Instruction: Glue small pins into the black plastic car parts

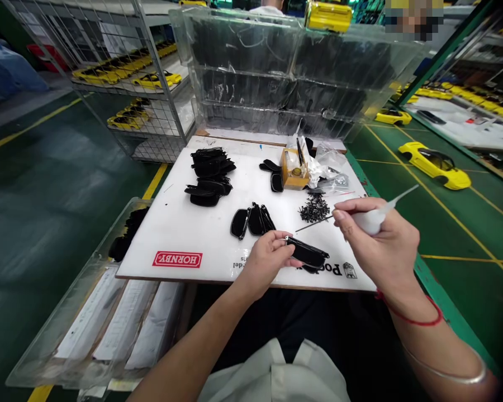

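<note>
Far left on white worktop (180,223), black stacks (209,166); loose black pieces (255,219) around the middle, nearer. Left hand (263,261): grip narrow, pinching left end of black panel (307,254), which is over the near edge, right of middle. Small box (295,181) far right of middle, pin pile (314,209) nearer. Right hand (381,245): grip holding thin rod (312,225), tip pointing left, plus white bottle (369,221), nozzle aimed far right
</note>
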